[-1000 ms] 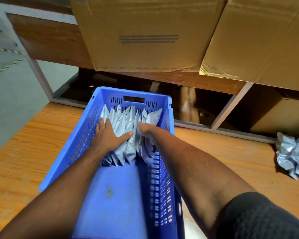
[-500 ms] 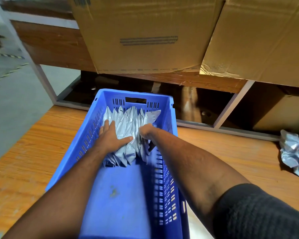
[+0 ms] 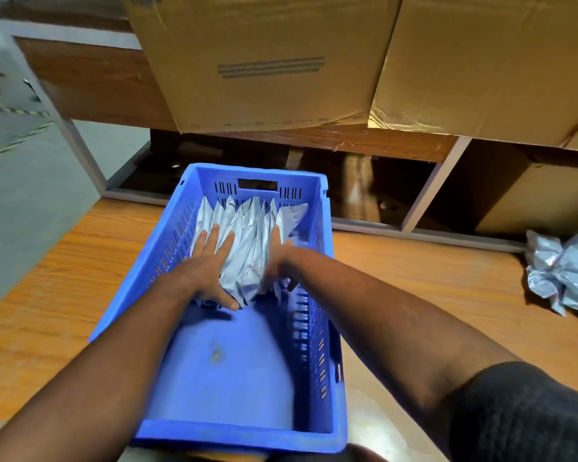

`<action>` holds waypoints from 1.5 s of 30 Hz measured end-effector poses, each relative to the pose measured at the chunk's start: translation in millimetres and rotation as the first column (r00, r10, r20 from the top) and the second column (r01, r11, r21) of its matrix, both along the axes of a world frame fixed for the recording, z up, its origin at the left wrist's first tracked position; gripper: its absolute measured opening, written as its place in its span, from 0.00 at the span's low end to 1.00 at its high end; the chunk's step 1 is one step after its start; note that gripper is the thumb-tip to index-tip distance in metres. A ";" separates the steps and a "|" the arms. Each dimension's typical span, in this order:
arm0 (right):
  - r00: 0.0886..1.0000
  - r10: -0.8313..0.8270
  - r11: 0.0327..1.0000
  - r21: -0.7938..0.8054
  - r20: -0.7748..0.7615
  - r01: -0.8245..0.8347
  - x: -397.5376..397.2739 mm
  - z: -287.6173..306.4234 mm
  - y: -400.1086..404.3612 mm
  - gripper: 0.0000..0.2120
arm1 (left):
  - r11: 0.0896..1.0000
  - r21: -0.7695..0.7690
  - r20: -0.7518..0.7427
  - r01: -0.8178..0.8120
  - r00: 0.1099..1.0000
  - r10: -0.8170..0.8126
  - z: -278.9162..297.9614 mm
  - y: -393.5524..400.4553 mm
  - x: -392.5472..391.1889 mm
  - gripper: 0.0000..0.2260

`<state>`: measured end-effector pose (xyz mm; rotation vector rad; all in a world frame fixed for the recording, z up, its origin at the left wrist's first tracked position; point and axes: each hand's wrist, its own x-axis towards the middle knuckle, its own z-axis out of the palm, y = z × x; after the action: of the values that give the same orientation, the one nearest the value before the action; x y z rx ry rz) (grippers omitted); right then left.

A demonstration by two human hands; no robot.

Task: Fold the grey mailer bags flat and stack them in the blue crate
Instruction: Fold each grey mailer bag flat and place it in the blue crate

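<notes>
A blue slotted crate (image 3: 167, 261) sits on the wooden table in front of me. Several folded grey mailer bags (image 3: 247, 235) stand on edge in a row against its far wall. My left hand (image 3: 207, 265) lies flat on the left part of the row, fingers straight and spread, thumb at the row's near bottom edge. My right hand (image 3: 276, 261) presses edge-on against the right side of the row, fingers straight and pointing away from me. The near half of the crate floor is bare.
A heap of crumpled grey mailer bags (image 3: 561, 271) lies at the table's right edge. Large cardboard boxes (image 3: 264, 61) hang over a wooden shelf behind the crate. The wooden table (image 3: 431, 271) extends to both sides; grey floor shows at the left.
My left hand has slid a little toward me with its fingers spread wider over the bags. My right hand has straightened up against the row's right side. The view has tilted slightly.
</notes>
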<state>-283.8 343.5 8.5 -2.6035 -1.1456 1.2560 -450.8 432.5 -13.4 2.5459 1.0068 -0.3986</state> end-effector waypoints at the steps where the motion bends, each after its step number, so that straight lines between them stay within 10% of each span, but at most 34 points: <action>1: 0.997 0.020 1.000 -0.019 0.071 -0.018 -1.8 -3.0 -0.2 0.74 | 0.999 0.045 0.012 -0.002 1.000 0.001 -3.4 -2.2 0.4 0.72; 14: 0.977 0.029 0.949 0.302 0.210 -0.094 4.7 -12.9 12.9 0.39 | 0.983 0.182 0.102 -0.020 0.995 0.002 -9.7 3.1 7.3 0.64; 20: 0.984 0.078 0.993 0.075 0.163 -0.092 3.7 -9.5 10.5 0.74 | 0.975 0.217 -0.094 0.044 0.995 -0.024 5.2 2.6 7.0 0.76; 24: 0.939 0.202 0.969 0.084 0.278 -0.234 9.0 14.8 1.5 0.74 | 0.987 0.150 -0.157 0.051 0.987 -0.027 23.1 3.4 10.5 0.73; 28: 0.792 0.218 0.767 0.401 0.570 -0.500 13.7 60.2 -44.3 0.37 | 0.986 0.169 0.171 0.003 0.985 -0.032 52.3 -15.9 14.8 0.37; 32: 0.944 0.018 0.436 0.847 0.329 -0.303 27.0 82.2 -121.9 0.15 | 0.973 0.229 0.613 -0.040 0.782 -0.113 81.8 -56.1 26.7 0.17; 39: 0.994 -0.027 0.115 0.988 0.103 -0.099 53.1 74.2 -225.7 0.09 | 0.958 0.210 0.714 0.197 0.639 -0.288 102.1 -130.7 94.1 0.15; 45: 0.978 -0.206 0.108 0.994 0.020 0.003 103.9 50.4 -323.0 0.09 | 0.911 0.135 0.731 0.390 0.581 -0.357 92.7 -212.3 185.0 0.12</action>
<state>-180.0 20.5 58.9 -1.5639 -1.1353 -0.0255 -265.8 220.2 79.3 2.4759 0.1302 0.5184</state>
